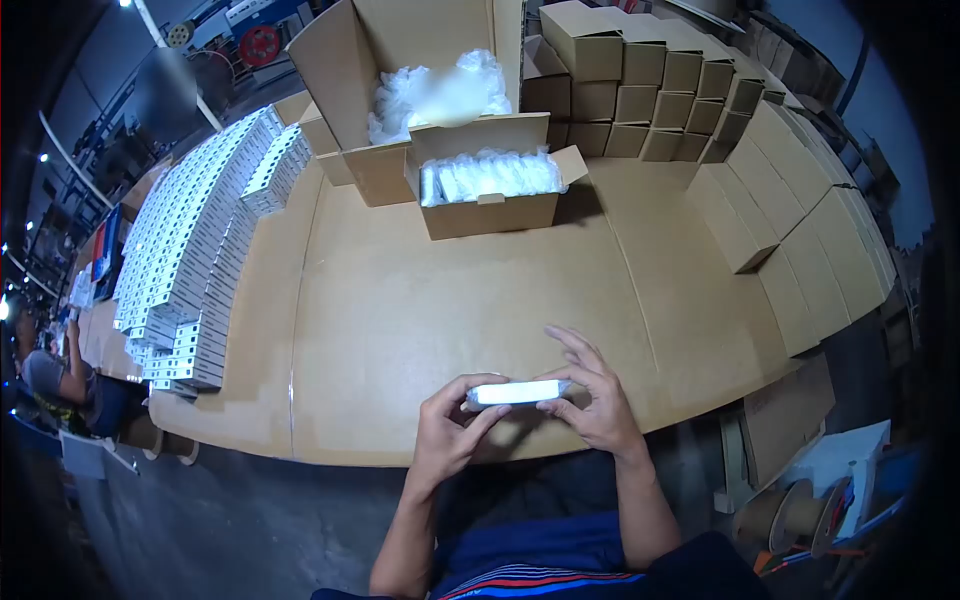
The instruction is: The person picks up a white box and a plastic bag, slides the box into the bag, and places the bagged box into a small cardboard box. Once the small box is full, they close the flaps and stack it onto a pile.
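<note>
Between my two hands, over the near edge of the table, is a small white box [517, 392] that seems to have clear plastic around it. My left hand [450, 418] grips its left end between thumb and fingers. At the right end, my right hand [597, 405] pinches it with the thumb below, its other fingers raised and spread. Farther back stands an open cardboard carton [492, 218] holding a row of plastic-wrapped white packs [492, 177].
Behind the carton, a larger open box [380, 177] holds clear plastic bags [440, 92]. Stacked white boxes [195, 225] line the table's left side. Closed brown cartons [640, 85] are piled at the back right, more cartons [815, 215] at the right edge. Another person [70, 375] is far left.
</note>
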Tool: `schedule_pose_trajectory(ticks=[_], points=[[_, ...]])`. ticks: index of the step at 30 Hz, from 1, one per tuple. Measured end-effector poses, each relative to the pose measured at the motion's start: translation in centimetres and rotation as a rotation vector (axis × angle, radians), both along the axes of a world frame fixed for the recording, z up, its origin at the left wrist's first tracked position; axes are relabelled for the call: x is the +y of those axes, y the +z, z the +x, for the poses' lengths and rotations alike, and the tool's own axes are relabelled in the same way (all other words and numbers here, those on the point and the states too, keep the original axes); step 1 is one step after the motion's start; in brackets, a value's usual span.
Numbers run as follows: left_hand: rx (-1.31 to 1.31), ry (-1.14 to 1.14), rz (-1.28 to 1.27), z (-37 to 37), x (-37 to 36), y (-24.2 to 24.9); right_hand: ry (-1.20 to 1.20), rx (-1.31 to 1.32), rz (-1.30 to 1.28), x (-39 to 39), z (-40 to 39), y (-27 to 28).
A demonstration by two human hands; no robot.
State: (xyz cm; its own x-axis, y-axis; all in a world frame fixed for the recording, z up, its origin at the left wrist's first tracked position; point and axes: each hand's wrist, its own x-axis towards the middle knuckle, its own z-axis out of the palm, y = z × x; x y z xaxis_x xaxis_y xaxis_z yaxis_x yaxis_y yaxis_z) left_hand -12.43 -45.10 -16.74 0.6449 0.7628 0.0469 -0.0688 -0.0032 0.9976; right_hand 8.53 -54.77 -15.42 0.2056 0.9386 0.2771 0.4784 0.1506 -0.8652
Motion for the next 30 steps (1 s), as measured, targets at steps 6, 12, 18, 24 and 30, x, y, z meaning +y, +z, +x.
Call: schedule_pose_trajectory(ticks=[6,12,18,24,30], points=[[0.05,0.032,0.249,0.1,1.1,0.6,-0.021,-0.182,0.088,1.1,0.4,3.8],[0.067,0.02,0.343,-0.4,2.9,1.2,0.386,-0.332,0.078,3.7,1.7,5.2],[0.071,0.064,0.347,-0.6,5.4,1.9,0.448,-0.616,0.119,7.5,2.0,7.3],[-0.008,0.066,0.231,-0.3,10.7,1.3,0.404,-0.434,0.097,11.5,2.2,9.3],[0.172,0.214,0.314,0.8,19.2,0.5,-0.029,-0.154,0.228,17.6,3.4,9.3]])
